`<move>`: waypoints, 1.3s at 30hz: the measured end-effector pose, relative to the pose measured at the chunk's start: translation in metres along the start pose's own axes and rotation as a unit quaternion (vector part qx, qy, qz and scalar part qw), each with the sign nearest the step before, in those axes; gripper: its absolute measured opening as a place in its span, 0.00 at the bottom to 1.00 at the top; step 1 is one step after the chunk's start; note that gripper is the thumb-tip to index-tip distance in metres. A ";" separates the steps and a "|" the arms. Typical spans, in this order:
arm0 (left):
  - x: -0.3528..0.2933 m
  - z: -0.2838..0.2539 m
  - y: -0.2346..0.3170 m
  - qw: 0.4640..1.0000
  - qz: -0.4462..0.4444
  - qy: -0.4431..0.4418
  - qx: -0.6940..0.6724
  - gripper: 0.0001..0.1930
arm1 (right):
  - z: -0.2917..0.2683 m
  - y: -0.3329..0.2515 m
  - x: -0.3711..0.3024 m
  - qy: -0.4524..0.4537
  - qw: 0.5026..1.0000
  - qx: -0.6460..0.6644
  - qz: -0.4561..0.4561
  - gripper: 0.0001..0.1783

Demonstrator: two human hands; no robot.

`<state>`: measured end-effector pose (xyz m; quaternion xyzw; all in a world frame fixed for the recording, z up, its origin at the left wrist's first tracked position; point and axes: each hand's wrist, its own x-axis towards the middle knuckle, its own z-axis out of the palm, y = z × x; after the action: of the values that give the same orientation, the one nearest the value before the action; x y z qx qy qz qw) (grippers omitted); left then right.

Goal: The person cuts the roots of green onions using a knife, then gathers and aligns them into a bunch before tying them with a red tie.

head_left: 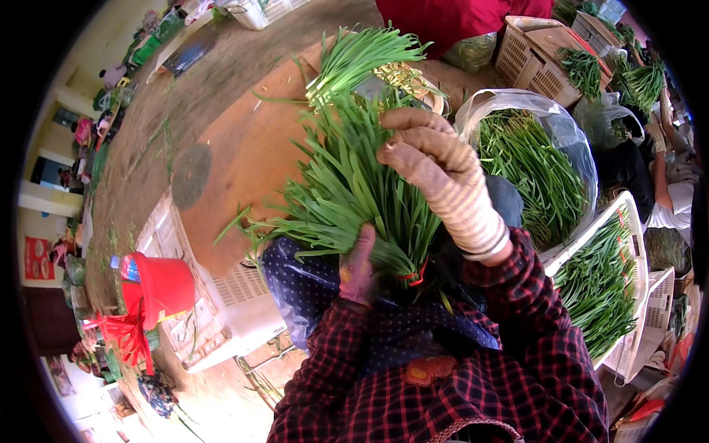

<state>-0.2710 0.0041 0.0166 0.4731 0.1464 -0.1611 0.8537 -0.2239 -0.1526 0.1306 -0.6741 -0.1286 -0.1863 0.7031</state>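
Note:
A bunch of green garlic chives (347, 199) lies across my lap, its leaves fanned toward the far left. A red tie (418, 275) circles its near end. My left hand (357, 269), in a dirty glove, is closed round the bunch's left side; the thumb lies on top and the other fingers are hidden beneath the leaves. Above the right side of the leaves is my right hand (439, 162), in a striped knit glove. Its fingers are bent and drawn together in a pinch; whatever they hold, if anything, cannot be made out.
Another chive bunch (354, 63) lies beyond, near a container of pale trimmings (402, 77). To the right stand a clear plastic bag of chives (528, 170) and a white crate (631, 221) holding tied bunches. A red bucket (166, 284) with red ties is at left.

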 end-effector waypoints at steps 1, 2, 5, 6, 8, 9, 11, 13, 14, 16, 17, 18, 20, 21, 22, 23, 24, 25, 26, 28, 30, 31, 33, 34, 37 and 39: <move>0.001 0.000 0.000 1.000 0.004 -0.004 0.000 0.23 | -0.003 -0.006 -0.004 0.006 1.000 -0.010 0.001 0.07; 0.002 -0.001 0.000 1.000 0.008 -0.006 0.000 0.23 | -0.005 -0.007 -0.008 -0.018 0.996 -0.084 -0.027 0.07; 0.003 -0.001 -0.006 0.999 0.025 -0.015 -0.015 0.23 | -0.005 -0.004 -0.015 -0.081 0.929 -0.337 -0.130 0.10; 0.003 -0.002 -0.009 0.999 0.032 -0.018 -0.023 0.23 | -0.001 -0.003 -0.016 -0.094 0.902 -0.395 -0.148 0.13; 0.004 -0.004 -0.012 1.000 0.025 -0.004 -0.008 0.23 | 0.009 0.002 -0.012 -0.115 0.849 -0.482 -0.183 0.15; 0.004 -0.005 -0.015 1.000 0.021 0.002 -0.001 0.23 | 0.012 0.009 -0.011 -0.127 0.828 -0.509 -0.196 0.14; 0.008 -0.013 -0.023 0.999 0.034 0.002 0.006 0.23 | 0.019 0.024 -0.005 -0.150 0.785 -0.557 -0.224 0.12; 0.011 -0.020 -0.027 0.999 0.041 -0.006 0.004 0.23 | 0.017 0.026 -0.002 -0.177 0.762 -0.581 -0.224 0.11; 0.013 -0.021 -0.027 0.999 0.042 -0.014 -0.001 0.23 | 0.015 0.025 -0.001 -0.188 0.759 -0.580 -0.228 0.11; 0.011 -0.020 -0.025 0.999 0.034 -0.021 -0.010 0.23 | 0.012 0.024 0.002 -0.205 0.759 -0.571 -0.235 0.10; 0.008 -0.016 -0.021 0.999 0.024 -0.022 -0.013 0.23 | 0.009 0.024 0.004 -0.220 0.760 -0.564 -0.237 0.10; 0.006 -0.014 -0.019 1.000 0.015 -0.022 -0.016 0.23 | 0.007 0.025 0.006 -0.234 0.761 -0.556 -0.238 0.09; 0.008 -0.014 -0.022 1.000 0.025 -0.017 -0.002 0.24 | 0.003 0.028 0.008 -0.236 0.777 -0.526 -0.251 0.08; 0.009 -0.014 -0.023 0.999 0.030 -0.014 0.006 0.24 | 0.001 0.031 0.007 -0.229 0.798 -0.501 -0.244 0.08; 0.009 -0.014 -0.024 0.999 0.036 -0.013 0.012 0.23 | -0.001 0.034 0.006 -0.224 0.817 -0.475 -0.236 0.07; 0.009 -0.013 -0.024 0.999 0.043 -0.013 0.017 0.23 | -0.003 0.035 0.005 -0.218 0.835 -0.450 -0.228 0.07; 0.009 -0.011 -0.025 0.998 0.048 -0.012 0.023 0.23 | -0.007 0.035 0.004 -0.173 0.886 -0.369 -0.223 0.07; 0.009 -0.011 -0.024 0.999 0.043 -0.018 0.017 0.23 | -0.009 0.032 0.005 -0.124 0.913 -0.320 -0.221 0.07; 0.009 -0.014 -0.021 0.999 0.041 -0.017 0.015 0.23 | -0.009 0.023 0.003 -0.090 0.947 -0.264 -0.161 0.06; 0.012 -0.024 -0.014 0.999 0.031 -0.009 -0.017 0.22 | -0.013 -0.011 -0.014 -0.038 0.981 -0.174 -0.080 0.05; 0.020 -0.034 -0.008 0.997 0.013 0.001 -0.078 0.21 | -0.031 -0.030 -0.044 -0.043 0.994 -0.031 0.091 0.10; 0.026 -0.038 -0.002 0.993 0.005 0.002 -0.114 0.21 | -0.037 -0.028 -0.058 -0.041 0.987 0.004 0.157 0.15; 0.039 -0.052 0.008 0.983 -0.011 0.002 -0.184 0.21 | -0.047 -0.010 -0.083 -0.026 0.958 0.040 0.282 0.28; 0.045 -0.060 0.012 0.980 -0.004 -0.044 -0.194 0.20 | -0.060 0.025 -0.097 -0.073 0.963 -0.056 0.253 0.40; 0.032 -0.033 0.044 0.977 -0.023 -0.087 -0.195 0.20 | -0.063 0.078 -0.105 -0.175 0.947 -0.107 0.248 0.44; 0.038 -0.047 0.046 0.970 -0.022 -0.134 -0.202 0.22 | -0.028 0.079 -0.075 -0.193 0.922 0.192 0.274 0.46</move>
<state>-0.2219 0.0618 0.0126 0.2614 0.0709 -0.2086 0.9398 -0.2584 -0.1718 0.0252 -0.5577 -0.1053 0.1760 0.8043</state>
